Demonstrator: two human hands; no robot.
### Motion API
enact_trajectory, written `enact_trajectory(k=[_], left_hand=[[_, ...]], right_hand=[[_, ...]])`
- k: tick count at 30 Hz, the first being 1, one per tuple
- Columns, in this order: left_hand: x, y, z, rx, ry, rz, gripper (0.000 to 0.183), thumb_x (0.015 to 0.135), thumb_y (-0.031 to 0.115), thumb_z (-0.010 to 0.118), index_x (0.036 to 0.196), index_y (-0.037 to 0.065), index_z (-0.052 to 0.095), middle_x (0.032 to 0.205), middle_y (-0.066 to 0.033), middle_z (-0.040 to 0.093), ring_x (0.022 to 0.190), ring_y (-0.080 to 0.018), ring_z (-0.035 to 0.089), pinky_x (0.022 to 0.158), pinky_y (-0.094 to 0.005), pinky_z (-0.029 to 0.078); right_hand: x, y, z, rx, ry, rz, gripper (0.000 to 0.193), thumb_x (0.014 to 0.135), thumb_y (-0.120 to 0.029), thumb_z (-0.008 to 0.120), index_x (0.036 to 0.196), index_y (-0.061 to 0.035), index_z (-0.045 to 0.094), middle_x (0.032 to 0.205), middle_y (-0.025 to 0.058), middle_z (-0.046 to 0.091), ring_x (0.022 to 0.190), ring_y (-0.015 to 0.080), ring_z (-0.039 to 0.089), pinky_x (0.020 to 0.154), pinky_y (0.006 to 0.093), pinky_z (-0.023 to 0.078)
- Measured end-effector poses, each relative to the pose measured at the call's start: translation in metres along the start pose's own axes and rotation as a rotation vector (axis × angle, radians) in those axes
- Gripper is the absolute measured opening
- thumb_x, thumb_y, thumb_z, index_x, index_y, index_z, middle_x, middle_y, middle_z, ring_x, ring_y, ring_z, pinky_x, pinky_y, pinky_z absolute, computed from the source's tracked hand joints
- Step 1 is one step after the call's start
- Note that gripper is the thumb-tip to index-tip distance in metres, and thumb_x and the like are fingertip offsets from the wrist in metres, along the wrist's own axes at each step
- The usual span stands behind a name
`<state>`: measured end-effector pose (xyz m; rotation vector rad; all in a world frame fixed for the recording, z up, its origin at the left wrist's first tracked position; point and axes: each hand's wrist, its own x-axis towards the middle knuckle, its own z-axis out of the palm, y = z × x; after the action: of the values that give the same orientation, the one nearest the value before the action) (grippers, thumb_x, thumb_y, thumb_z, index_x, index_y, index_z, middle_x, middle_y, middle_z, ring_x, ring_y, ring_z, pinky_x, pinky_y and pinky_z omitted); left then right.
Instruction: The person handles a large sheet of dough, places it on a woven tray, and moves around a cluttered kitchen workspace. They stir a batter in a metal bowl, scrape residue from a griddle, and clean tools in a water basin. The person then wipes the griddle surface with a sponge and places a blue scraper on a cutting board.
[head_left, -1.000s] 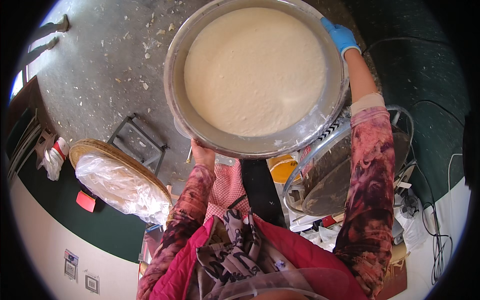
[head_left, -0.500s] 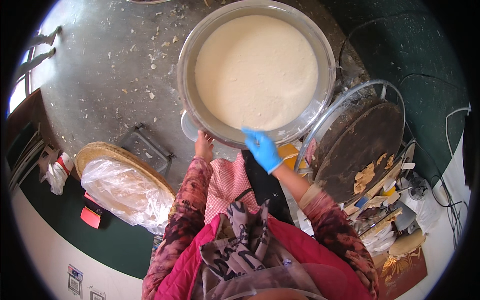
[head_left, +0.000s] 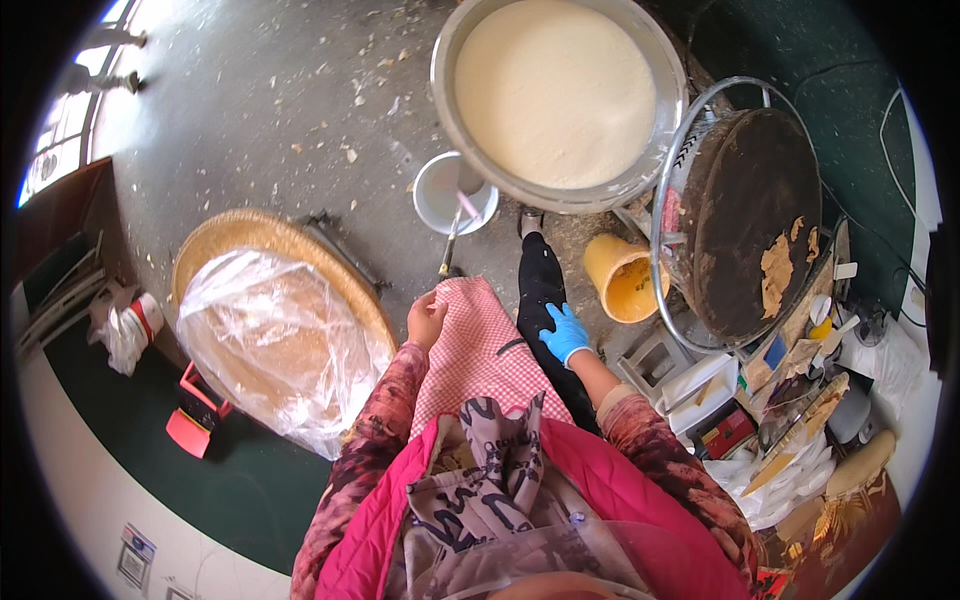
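Observation:
My left hand is bare and hangs beside the edge of a red-and-white checked apron. Its fingers are curled in, and nothing shows in them. On my right hand is a blue glove; its fingers are spread over my black trouser leg, holding nothing. Ahead of me, beyond both hands, stands a wide metal basin filled with a pale cream-coloured mass. A white bucket stands at the basin's near left side, with a long-handled brush-like tool leaning in it.
A yellow cylindrical container lies open end toward the right. Beyond it stands a dark round board with a metal tube frame. At left is a round woven tray under plastic film. Mixed clutter fills the right side.
My view has shifted, so the basin sits higher and further right. Both hands have drawn back from the basin rim toward my body. The bucket and yellow container now show more fully.

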<state>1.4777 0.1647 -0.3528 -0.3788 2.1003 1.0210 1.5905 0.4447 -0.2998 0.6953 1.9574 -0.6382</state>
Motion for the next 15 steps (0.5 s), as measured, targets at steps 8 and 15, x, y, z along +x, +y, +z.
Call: enact_trajectory(k=[8,15], left_hand=[[-0.087,-0.078,-0.032,0.111,0.162,0.082,0.032,0.076,0.013,0.067,0.105,0.004,0.058,0.096,-0.0138,0.058,0.077,-0.0239,0.059,0.07,-0.0321,0.049],[-0.017,-0.06,0.03,0.38,0.317,0.349,0.044,0.072,0.015,0.066,0.113,0.006,0.052,0.109,-0.0171,0.053,0.102,-0.0341,0.052,0.084,-0.0406,0.043]], right_hand=[[0.005,-0.014,0.043,0.256,0.146,-0.169,0.043,0.078,-0.027,0.06,0.118,-0.0098,0.056,0.118,0.018,0.054,0.107,0.032,0.054,0.091,0.0369,0.043],[0.026,0.023,0.111,0.433,-0.095,-0.242,0.04,0.081,-0.023,0.058,0.119,-0.0099,0.055,0.106,0.0184,0.061,0.093,0.029,0.062,0.082,0.0343,0.047]])
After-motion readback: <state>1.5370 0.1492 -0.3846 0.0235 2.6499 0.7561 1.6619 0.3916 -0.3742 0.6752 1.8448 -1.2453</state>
